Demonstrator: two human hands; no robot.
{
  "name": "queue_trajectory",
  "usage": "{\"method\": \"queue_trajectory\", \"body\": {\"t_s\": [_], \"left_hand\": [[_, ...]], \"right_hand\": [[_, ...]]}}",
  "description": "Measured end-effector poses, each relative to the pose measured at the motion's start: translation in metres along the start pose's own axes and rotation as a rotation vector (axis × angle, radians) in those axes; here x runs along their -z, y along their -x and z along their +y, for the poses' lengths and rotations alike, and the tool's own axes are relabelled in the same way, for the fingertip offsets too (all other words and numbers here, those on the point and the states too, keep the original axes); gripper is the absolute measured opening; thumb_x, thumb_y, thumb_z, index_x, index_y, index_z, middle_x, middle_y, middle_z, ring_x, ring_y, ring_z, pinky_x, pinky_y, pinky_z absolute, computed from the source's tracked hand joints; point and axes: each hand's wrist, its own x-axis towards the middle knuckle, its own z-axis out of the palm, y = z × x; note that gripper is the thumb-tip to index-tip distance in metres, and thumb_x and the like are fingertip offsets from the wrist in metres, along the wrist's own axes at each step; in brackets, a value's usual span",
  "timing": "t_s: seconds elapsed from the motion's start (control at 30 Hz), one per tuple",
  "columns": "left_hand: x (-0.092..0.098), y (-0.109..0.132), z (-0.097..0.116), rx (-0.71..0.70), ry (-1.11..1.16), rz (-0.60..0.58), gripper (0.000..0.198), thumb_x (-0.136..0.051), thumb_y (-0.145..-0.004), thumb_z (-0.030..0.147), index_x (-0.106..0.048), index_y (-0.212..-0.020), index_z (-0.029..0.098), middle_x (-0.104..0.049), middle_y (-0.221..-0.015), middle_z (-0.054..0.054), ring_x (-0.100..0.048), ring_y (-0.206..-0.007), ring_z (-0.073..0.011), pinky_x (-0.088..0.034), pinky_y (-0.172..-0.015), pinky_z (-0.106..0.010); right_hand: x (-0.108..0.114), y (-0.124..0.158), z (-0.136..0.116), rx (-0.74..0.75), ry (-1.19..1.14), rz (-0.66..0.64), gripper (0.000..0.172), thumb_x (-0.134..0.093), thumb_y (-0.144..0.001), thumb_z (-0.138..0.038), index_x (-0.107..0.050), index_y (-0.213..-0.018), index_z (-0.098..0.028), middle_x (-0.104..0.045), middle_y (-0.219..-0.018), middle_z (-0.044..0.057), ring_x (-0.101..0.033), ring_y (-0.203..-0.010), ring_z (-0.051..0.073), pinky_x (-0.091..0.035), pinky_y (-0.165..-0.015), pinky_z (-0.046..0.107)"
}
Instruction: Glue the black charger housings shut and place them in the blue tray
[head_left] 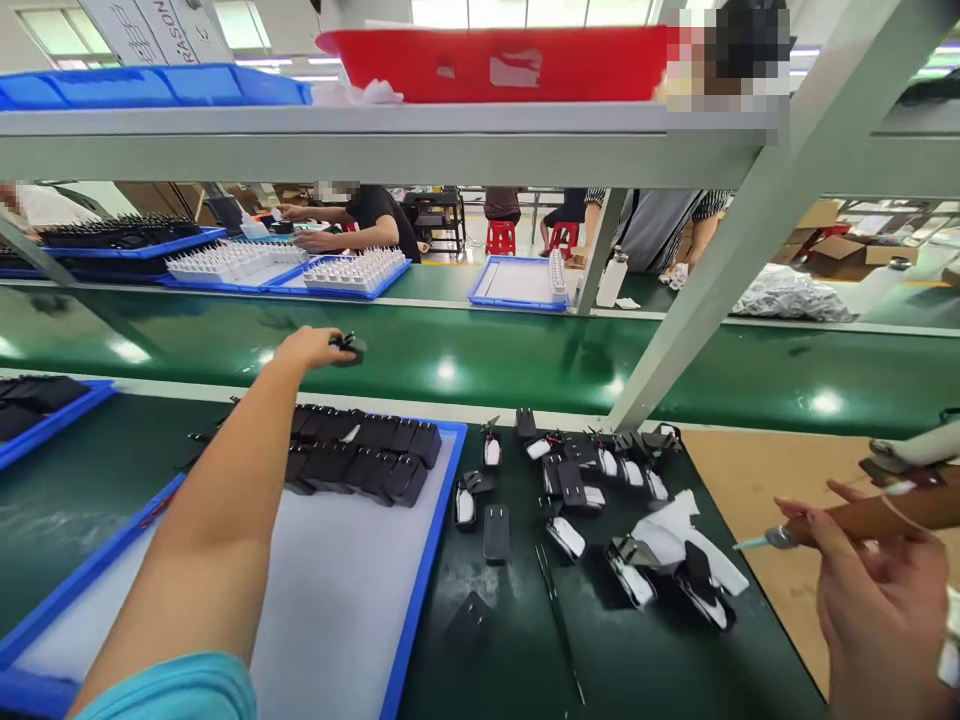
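Note:
Stretched out over the green conveyor belt point(510, 365), my left hand point(309, 349) pinches a small black part point(349, 348); its exact kind is too small to make out. At the right, my right hand point(874, 590) is wrapped round a brown glue syringe point(900, 515) whose thin light-blue tip points left. Under my left arm lies a blue-rimmed tray point(439, 520) with rows of black plastic housings point(375, 445). Between tray and syringe, several black-and-white small assemblies point(566, 538) and loose black covers point(496, 533) are scattered on the dark bench.
Black tweezers point(559, 625) lie near the bench's front. A slanted metal post point(697, 290) rises beyond the parts, under a shelf with a red bin point(510, 65). A brown board point(742, 500) lies at right. Across the belt, co-workers sit by trays of white parts point(356, 270).

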Motion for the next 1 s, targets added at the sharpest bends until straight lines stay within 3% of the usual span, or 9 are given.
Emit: {"method": "queue_trajectory", "body": {"t_s": [0.07,0.13,0.27,0.4,0.5,0.6,0.73,0.87,1.0], "left_hand": [[0.010,0.012,0.012,-0.002,-0.126,-0.022,0.060,-0.046,-0.089,0.058,-0.065,-0.104,0.003,-0.062,-0.080,-0.007,-0.062,-0.099,-0.0320,-0.043,-0.087,-0.042],[0.017,0.042,0.035,-0.110,-0.235,-0.048,0.070,-0.028,-0.094,0.058,-0.057,-0.121,0.001,-0.057,-0.086,-0.006,-0.061,-0.097,-0.0270,-0.040,-0.086,-0.043],[0.015,0.151,0.099,-0.435,-0.178,-0.203,0.055,-0.068,-0.073,0.058,-0.065,-0.116,0.022,-0.054,-0.111,-0.006,-0.060,-0.083,-0.0182,-0.047,-0.080,-0.031],[-0.021,0.263,0.152,-0.669,-0.258,-0.402,0.032,-0.063,-0.085,0.034,-0.062,-0.117,0.032,-0.049,-0.120,-0.006,-0.059,-0.070,-0.0121,-0.050,-0.071,-0.027],[-0.065,0.311,0.171,-0.723,-0.349,-0.454,0.032,-0.066,-0.085,0.030,-0.059,-0.116,0.029,-0.050,-0.118,-0.008,-0.063,-0.069,-0.0148,-0.050,-0.062,-0.027],[-0.110,0.332,0.181,-0.600,-0.418,-0.468,0.029,-0.068,-0.083,0.034,-0.061,-0.110,0.026,-0.053,-0.112,-0.009,-0.066,-0.069,-0.0192,-0.049,-0.056,-0.027],[-0.146,0.345,0.188,-0.386,-0.423,-0.302,0.027,-0.055,-0.091,0.043,-0.062,-0.101,0.018,-0.058,-0.097,-0.009,-0.067,-0.078,-0.0249,-0.048,-0.054,-0.027],[-0.151,0.354,0.181,-0.187,-0.324,-0.242,0.042,-0.053,-0.090,0.051,-0.061,-0.109,0.015,-0.061,-0.094,-0.009,-0.066,-0.076,-0.0266,-0.048,-0.059,-0.032],[-0.149,0.360,0.156,-0.117,0.131,-0.388,0.060,-0.067,-0.080,0.051,-0.052,-0.128,0.018,-0.062,-0.103,-0.007,-0.064,-0.082,-0.0222,-0.049,-0.070,-0.031]], "right_hand": [[-0.007,0.009,-0.005,0.091,0.106,-0.102,0.052,-0.067,-0.061,0.015,-0.066,-0.078,-0.034,-0.059,-0.133,-0.003,-0.075,-0.073,0.019,-0.062,-0.061,0.022],[-0.010,0.017,-0.011,0.094,0.140,-0.113,0.050,-0.069,-0.061,0.012,-0.068,-0.082,-0.033,-0.060,-0.133,-0.001,-0.075,-0.072,0.017,-0.061,-0.061,0.021],[0.002,0.024,-0.014,0.087,0.222,-0.135,0.046,-0.078,-0.061,-0.002,-0.068,-0.093,-0.034,-0.061,-0.128,0.001,-0.074,-0.078,0.015,-0.058,-0.063,0.022],[0.020,0.021,-0.007,0.283,0.368,-0.136,0.049,-0.082,-0.056,-0.018,-0.060,-0.098,-0.029,-0.066,-0.115,0.001,-0.071,-0.066,0.012,-0.055,-0.056,0.022],[0.025,0.019,-0.004,0.304,0.425,-0.159,0.048,-0.080,-0.058,-0.024,-0.054,-0.097,-0.027,-0.064,-0.118,0.003,-0.071,-0.068,0.014,-0.053,-0.058,0.025],[0.021,0.018,-0.005,0.282,0.448,-0.198,0.045,-0.078,-0.062,-0.028,-0.050,-0.097,-0.026,-0.062,-0.120,0.004,-0.071,-0.074,0.015,-0.052,-0.063,0.028],[0.015,0.013,-0.004,0.261,0.401,-0.220,0.045,-0.078,-0.062,-0.025,-0.049,-0.096,-0.026,-0.061,-0.118,0.003,-0.071,-0.075,0.013,-0.052,-0.072,0.029],[0.013,0.007,-0.001,0.239,0.366,-0.216,0.044,-0.079,-0.062,-0.021,-0.051,-0.095,-0.026,-0.061,-0.115,0.002,-0.071,-0.075,0.013,-0.052,-0.073,0.028],[0.012,0.008,-0.002,0.187,0.337,-0.233,0.045,-0.081,-0.059,-0.019,-0.051,-0.092,-0.026,-0.061,-0.115,0.003,-0.071,-0.073,0.015,-0.052,-0.072,0.030]]}}
